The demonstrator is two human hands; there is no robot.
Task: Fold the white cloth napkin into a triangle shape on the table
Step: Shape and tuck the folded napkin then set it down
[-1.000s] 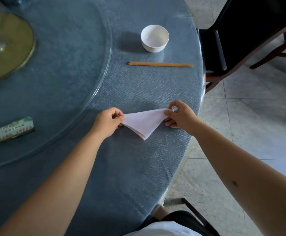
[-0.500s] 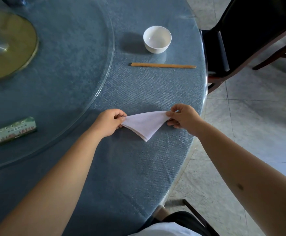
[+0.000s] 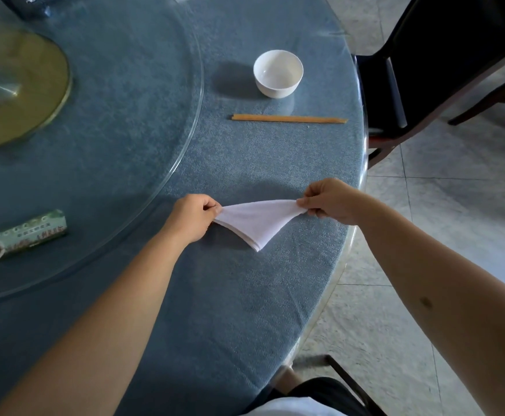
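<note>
A: Where is the white cloth napkin (image 3: pixel 258 222)?

B: On the round table covered in blue cloth (image 3: pixel 230 295), just this side of the pair of wooden chopsticks (image 3: pixel 288 118) and well short of them. It already reads as a triangle, its point aimed back at the person, several layers stacked at that tip.

A: And the hands?

B: The left hand (image 3: pixel 192 216) has its fingers closed, pinching the napkin's left corner. The right hand (image 3: pixel 330 201) pinches the right corner, which bunches in the fingers. The long edge between them looks stretched and slightly raised; the tip seems to rest on the table.

A: What could go wrong?

B: I'd judge the layers could slide apart if the pull is uneven, so the tip fans out. Letting go of one corner first could let the fold spring open. The crumpled right corner may stay creased unless smoothed flat.

A: Count things for me.

B: One napkin, two hands, one small white ceramic bowl (image 3: pixel 278 72) just beyond the chopsticks, one green rectangular packet (image 3: pixel 21 235) far left of them on the clear glass turntable (image 3: pixel 155 175), one dark wooden chair (image 3: pixel 443 64) to their right.
</note>
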